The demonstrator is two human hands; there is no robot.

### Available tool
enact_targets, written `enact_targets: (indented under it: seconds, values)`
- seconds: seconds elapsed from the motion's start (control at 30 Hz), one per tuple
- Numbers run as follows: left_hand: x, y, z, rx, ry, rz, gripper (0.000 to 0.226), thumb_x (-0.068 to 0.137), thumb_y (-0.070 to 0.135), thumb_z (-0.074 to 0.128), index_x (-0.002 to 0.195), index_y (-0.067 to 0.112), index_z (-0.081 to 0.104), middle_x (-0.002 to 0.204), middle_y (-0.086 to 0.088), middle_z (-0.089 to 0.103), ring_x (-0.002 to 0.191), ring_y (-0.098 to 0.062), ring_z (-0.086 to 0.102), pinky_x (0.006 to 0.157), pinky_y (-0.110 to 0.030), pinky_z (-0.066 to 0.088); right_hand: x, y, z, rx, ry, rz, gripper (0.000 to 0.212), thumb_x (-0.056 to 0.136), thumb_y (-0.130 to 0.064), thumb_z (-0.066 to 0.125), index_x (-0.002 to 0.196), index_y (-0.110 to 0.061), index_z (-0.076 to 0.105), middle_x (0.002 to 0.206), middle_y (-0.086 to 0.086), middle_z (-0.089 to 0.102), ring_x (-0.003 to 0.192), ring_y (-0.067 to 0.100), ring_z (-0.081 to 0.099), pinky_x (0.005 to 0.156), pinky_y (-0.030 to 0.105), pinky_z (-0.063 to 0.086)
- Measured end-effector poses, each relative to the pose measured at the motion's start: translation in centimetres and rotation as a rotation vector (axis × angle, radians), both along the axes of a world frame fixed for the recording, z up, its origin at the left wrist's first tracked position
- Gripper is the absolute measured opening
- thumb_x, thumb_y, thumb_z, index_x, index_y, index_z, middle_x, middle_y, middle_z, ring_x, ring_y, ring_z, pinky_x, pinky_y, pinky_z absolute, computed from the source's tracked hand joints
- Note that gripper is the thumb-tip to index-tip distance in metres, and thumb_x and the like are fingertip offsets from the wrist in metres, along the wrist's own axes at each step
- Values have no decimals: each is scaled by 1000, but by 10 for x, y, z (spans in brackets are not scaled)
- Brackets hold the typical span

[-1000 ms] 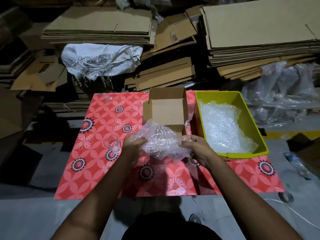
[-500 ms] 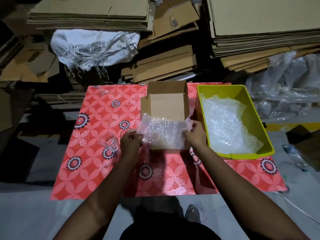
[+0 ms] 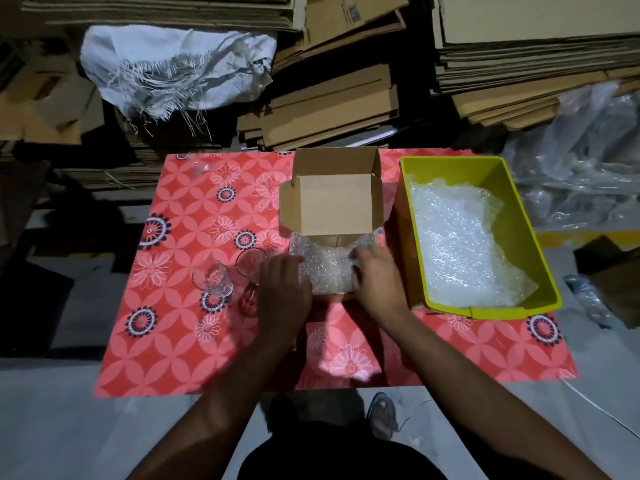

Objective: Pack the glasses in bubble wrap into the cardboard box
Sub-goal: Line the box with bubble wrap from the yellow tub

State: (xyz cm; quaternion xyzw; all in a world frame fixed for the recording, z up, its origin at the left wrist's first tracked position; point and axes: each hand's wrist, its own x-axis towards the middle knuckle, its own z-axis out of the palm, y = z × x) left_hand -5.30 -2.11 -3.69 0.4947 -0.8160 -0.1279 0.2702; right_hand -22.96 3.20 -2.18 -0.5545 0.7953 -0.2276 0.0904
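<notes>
Bubble wrap sheet lies flat against the cardboard box's near flap at mid-table; your left hand and right hand press it down, fingers spread. Next, I'd judge, stand a glass from just left onto it.

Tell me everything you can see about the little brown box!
The cardboard box is small, plain brown and open on top, with its lid flap standing up at the back and small side flaps out. Nothing shows inside it. It sits on the flowery red cloth, beside the yellow-green bin. A bubble wrap sheet lies across its near flap, pressed by both hands.
</notes>
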Motion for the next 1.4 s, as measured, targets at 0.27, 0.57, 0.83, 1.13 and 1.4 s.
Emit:
enact_targets:
  seconds: [0.27,0.57,0.83,1.13,1.4]
  values:
    - [-29,-8,-28,-135,-503,-415,20,84,22,59,68,12,66,67,-8,63,70,-30,62,100,-50,45,10,-14,-32,476,19,247,32,100,-29,41,106,-5,61,110,21,64,102,40,64,84,41,48]
    - [-48,-20,-15,100,-621,-415,26,85,22,47,97,13,69,95,-12,72,96,-33,66,103,-44,37,2,-41,-36,532,-6,254,45,85,-14,61,128,-3,50,131,19,51,121,40,51,99,43,46]
    - [-48,-52,-28,88,-996,-380,57,93,33,25,130,7,60,133,-12,62,134,-31,44,122,-50,1,-10,-45,-61,660,-29,203,61,99,-26,42,153,-3,23,158,27,22,147,41,21,123,43,16]
    - [-52,-55,-20,127,-1058,-399,43,95,30,40,125,9,63,123,-10,67,126,-29,51,124,-51,0,-6,-38,-44,719,159,305,47,105,-24,31,134,7,50,139,29,47,132,38,40,114,41,30]
    - [-22,-43,-8,-73,-961,-591,43,93,32,36,110,12,70,120,-13,68,130,-34,49,119,-57,12,-2,-26,-15,776,260,425,35,103,-22,42,120,1,64,123,22,62,115,39,58,97,41,49]
